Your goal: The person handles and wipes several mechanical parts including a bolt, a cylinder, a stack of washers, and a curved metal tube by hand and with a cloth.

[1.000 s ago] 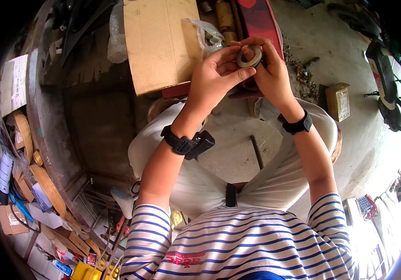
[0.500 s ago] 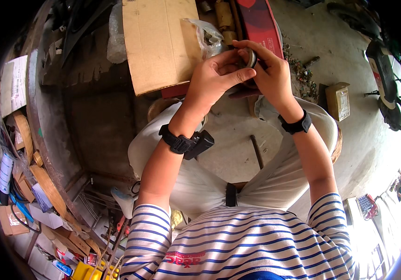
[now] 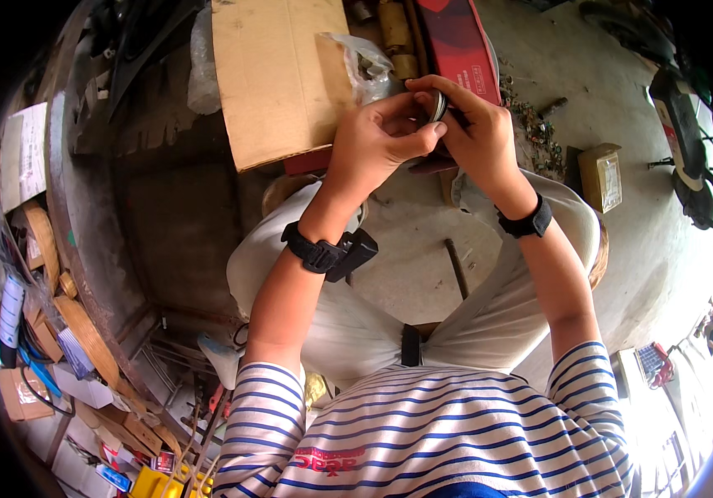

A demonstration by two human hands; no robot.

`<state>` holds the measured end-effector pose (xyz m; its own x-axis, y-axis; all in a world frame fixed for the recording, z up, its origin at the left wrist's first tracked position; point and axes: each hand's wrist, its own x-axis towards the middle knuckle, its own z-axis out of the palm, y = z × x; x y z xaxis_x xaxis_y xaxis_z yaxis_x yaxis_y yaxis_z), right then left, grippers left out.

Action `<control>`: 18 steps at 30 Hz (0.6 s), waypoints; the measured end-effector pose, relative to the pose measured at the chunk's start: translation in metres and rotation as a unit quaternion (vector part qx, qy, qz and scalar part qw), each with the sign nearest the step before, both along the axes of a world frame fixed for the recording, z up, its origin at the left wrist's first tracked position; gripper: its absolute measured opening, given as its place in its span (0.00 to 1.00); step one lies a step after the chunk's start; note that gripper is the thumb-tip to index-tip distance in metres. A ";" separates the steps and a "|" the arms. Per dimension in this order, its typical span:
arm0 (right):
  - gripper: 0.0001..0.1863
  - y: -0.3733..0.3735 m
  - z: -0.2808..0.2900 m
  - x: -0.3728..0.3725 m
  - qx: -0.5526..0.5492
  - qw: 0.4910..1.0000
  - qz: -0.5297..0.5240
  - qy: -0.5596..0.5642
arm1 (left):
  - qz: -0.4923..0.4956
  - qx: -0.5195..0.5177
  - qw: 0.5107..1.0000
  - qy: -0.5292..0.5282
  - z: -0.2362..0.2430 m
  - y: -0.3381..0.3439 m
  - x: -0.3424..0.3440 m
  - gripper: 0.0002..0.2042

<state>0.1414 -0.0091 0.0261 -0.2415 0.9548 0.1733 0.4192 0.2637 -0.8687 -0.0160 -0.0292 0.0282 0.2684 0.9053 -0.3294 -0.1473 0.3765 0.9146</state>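
Note:
Both hands meet over the near edge of a red-sided cardboard box. A small, thin round ring (image 3: pixel 438 106) with dark and pale edges is between them, seen nearly edge-on. My left hand (image 3: pixel 374 139) has its thumb pressed near the ring's lower edge, its other fingers curled behind. My right hand (image 3: pixel 481 129) pinches the ring from the right, forefinger stretched over the top. Just beyond the left fingers a clear plastic bag (image 3: pixel 369 70) with small metal-looking parts lies on a tan cardboard flap (image 3: pixel 277 83). The ring's far side is hidden by fingers.
The red box wall (image 3: pixel 462 41) stands right of some yellowish cylinders (image 3: pixel 396 29). Small scattered bits (image 3: pixel 539 137) and a small yellow-brown carton (image 3: pixel 601 178) lie on the floor at right. A dark rod (image 3: pixel 457 268) lies between my legs. Cluttered shelving stands far left.
Both hands have shifted slightly left with the ring. The ring has turned and shows a narrower edge. The box also sits a little further left in view.

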 end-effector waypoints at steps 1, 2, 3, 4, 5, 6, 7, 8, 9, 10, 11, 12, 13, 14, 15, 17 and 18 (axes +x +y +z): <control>0.17 0.000 -0.001 0.001 0.000 1.000 0.000 0.000 | 0.001 0.004 1.000 -0.007 0.000 0.000 0.000 0.17; 0.18 0.001 -0.002 0.002 -0.008 1.000 0.010 0.006 | 0.001 0.008 1.000 -0.013 0.000 0.000 0.000 0.17; 0.19 0.002 -0.003 0.003 -0.017 1.000 0.021 0.012 | 0.001 0.008 1.000 -0.013 -0.002 0.000 0.001 0.17; 0.19 0.002 0.000 0.002 -0.017 1.000 0.021 0.012 | 0.013 0.011 0.999 -0.044 -0.004 0.001 0.001 0.15; 0.21 0.002 0.004 0.001 -0.036 0.998 0.024 0.040 | 0.025 0.015 0.997 -0.075 -0.006 0.002 0.002 0.13; 0.24 0.002 0.007 0.001 -0.055 0.996 0.028 0.067 | 0.025 0.015 0.997 -0.075 -0.006 0.002 0.001 0.13; 0.24 0.002 0.006 0.001 -0.055 0.996 0.028 0.067 | 0.025 -0.003 0.994 -0.105 -0.002 0.003 0.000 0.14; 0.26 0.003 0.004 0.002 -0.062 0.992 0.046 0.104 | 0.024 -0.021 0.990 -0.135 0.001 0.004 -0.002 0.14; 0.28 0.004 0.003 0.004 -0.069 0.986 0.065 0.140 | 0.024 -0.020 0.990 -0.135 0.000 0.003 -0.003 0.14; 0.28 0.004 0.005 0.005 -0.068 0.986 0.065 0.140 | 0.031 -0.048 0.983 -0.174 -0.002 0.003 -0.006 0.14; 0.28 0.005 0.007 0.006 -0.101 0.978 0.077 0.167 | 0.037 -0.075 0.974 -0.213 -0.002 0.002 -0.007 0.14; 0.29 0.005 0.010 0.007 -0.133 0.968 0.090 0.193 | 0.038 -0.074 0.974 -0.213 -0.002 0.003 -0.008 0.14; 0.29 0.005 0.012 0.008 -0.134 0.968 0.090 0.192 | 0.044 -0.079 0.971 -0.220 -0.003 0.003 -0.008 0.15; 0.30 0.005 0.014 0.008 -0.128 0.970 0.103 0.180 | 0.051 -0.084 0.969 -0.227 -0.003 0.003 -0.008 0.15; 0.30 0.004 0.016 0.008 -0.123 0.971 0.115 0.167 | 0.051 -0.084 0.969 -0.227 -0.003 0.003 -0.008 0.15; 0.31 0.003 0.019 0.009 -0.146 0.970 0.126 0.145 | 0.070 -0.086 0.968 -0.225 0.000 0.002 -0.006 0.15; 0.32 0.003 0.020 0.009 -0.170 0.968 0.135 0.122 | 0.071 -0.086 0.968 -0.225 0.001 0.002 -0.007 0.15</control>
<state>0.1507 -0.0059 0.0462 -0.4821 0.8743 -0.0560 0.1451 0.0166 -0.9893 -0.0227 -0.0270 0.0292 0.2967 0.8858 -0.3569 -0.5768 0.4641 0.6723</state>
